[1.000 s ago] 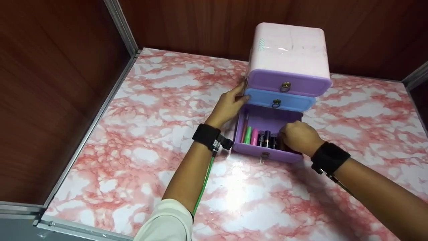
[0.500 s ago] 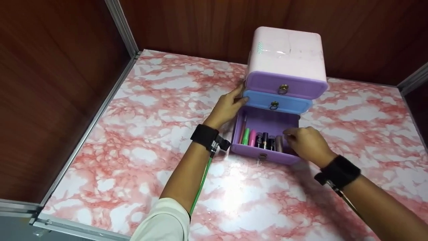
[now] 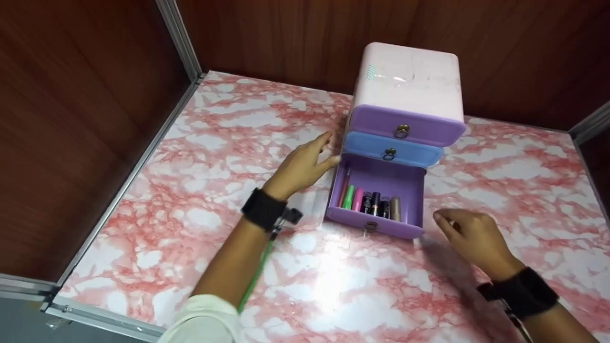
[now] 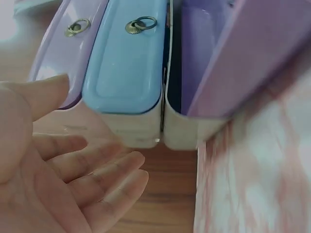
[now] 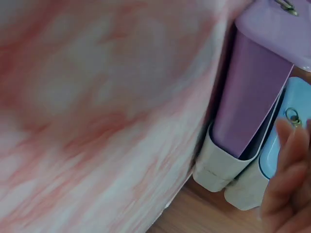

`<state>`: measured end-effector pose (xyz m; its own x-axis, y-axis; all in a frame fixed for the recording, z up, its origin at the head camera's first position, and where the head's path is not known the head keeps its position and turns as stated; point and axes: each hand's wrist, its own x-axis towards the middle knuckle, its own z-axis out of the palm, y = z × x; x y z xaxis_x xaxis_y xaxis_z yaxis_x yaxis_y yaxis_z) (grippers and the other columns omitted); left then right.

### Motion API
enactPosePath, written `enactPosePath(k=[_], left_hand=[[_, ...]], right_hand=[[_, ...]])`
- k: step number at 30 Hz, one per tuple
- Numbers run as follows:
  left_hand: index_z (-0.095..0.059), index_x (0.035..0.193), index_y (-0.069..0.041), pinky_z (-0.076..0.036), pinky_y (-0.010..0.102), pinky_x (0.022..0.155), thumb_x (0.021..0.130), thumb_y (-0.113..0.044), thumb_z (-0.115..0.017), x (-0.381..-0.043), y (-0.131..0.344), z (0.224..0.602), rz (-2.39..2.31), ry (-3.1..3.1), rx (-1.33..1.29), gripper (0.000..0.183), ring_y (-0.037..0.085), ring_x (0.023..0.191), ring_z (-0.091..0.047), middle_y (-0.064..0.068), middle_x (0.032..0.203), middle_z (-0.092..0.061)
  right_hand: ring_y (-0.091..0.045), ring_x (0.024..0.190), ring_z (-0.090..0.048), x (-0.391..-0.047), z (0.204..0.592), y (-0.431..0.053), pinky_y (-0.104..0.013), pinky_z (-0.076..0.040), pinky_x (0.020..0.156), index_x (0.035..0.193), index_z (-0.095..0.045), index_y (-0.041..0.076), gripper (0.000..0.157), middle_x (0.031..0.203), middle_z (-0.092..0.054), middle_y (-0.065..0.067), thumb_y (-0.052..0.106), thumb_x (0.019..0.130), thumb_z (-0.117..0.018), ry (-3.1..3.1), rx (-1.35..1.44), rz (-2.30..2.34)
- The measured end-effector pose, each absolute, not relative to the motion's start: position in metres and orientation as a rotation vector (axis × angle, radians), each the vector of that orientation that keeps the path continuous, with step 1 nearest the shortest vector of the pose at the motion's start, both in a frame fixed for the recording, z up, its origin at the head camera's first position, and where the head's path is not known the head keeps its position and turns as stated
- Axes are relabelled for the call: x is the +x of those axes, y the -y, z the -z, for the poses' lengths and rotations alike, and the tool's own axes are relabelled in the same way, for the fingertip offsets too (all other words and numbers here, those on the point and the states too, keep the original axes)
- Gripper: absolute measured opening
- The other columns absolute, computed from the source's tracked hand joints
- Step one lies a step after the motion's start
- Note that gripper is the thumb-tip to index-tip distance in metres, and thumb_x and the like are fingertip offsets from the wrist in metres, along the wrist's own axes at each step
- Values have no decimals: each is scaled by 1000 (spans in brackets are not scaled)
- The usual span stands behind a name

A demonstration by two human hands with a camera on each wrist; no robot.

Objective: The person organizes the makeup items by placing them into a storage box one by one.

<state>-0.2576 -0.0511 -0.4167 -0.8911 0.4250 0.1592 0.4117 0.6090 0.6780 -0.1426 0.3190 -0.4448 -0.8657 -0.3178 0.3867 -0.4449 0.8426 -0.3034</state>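
Observation:
A pink-topped unit (image 3: 410, 81) of three drawers stands at the back. Its bottom purple drawer (image 3: 407, 190) is pulled out; the blue drawer (image 3: 367, 146) and upper purple drawer (image 3: 381, 121) are closed. In the open drawer a thin reddish-brown stick (image 3: 344, 188), a green tube (image 3: 349, 196), a pink tube (image 3: 357, 199), several black tubes (image 3: 376, 204) and a grey-brown tube (image 3: 395, 208) lie side by side. My left hand (image 3: 298, 169) holds nothing, fingers extended beside the unit's left side. My right hand (image 3: 474, 240), fingers loosely bent and holding nothing, hovers right of the drawer.
Red-and-white marbled tabletop (image 3: 214, 205) surrounds the unit. Dark wood panels (image 3: 271, 38) with metal edging rise behind and at the left. A green cable (image 3: 257, 281) runs along the left forearm.
My right hand has come out of the bottom drawer and moved right, leaving the grey-brown tube in view. My left hand has let go of the unit's side and drawn back left.

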Motion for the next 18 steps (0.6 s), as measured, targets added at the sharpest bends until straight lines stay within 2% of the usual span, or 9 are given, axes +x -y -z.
enactPosePath(k=[4, 8, 13, 18], left_hand=[[-47, 143, -9, -40, 36, 102, 97, -31, -61, -236, 71, 425, -971, -2884, 782, 53, 22, 124, -51, 6, 137, -55], [-66, 123, -11, -47, 34, 93, 94, -27, -67, -216, 84, 440, -812, -2887, 837, 33, 20, 112, -59, 3, 121, -64], [-71, 111, -11, -52, 31, 78, 92, -30, -68, -197, 87, 460, -732, -2876, 1013, 27, 17, 94, -63, 1, 106, -68], [-73, 105, -10, -52, 31, 74, 92, -31, -68, -193, 80, 474, -697, -2869, 1109, 25, 15, 87, -64, 2, 99, -69]], right_hand=[[-13, 66, -65, -130, 450, -323, -34, -55, 58, 98, -75, 8, 12, 87, -73, -4, 10, 86, -72, 2658, 792, -520], [-12, 66, -66, -123, 458, -322, -31, -55, 57, 99, -74, 7, 17, 85, -72, -4, 10, 82, -76, 2598, 948, -455], [-14, 60, -66, -122, 467, -316, -31, -53, 52, 97, -73, 4, 23, 82, -72, -5, 16, 79, -79, 2553, 981, -381], [-17, 61, -67, -125, 472, -310, -33, -53, 52, 90, -73, 6, 15, 78, -71, -4, 15, 80, -79, 2580, 912, -387]])
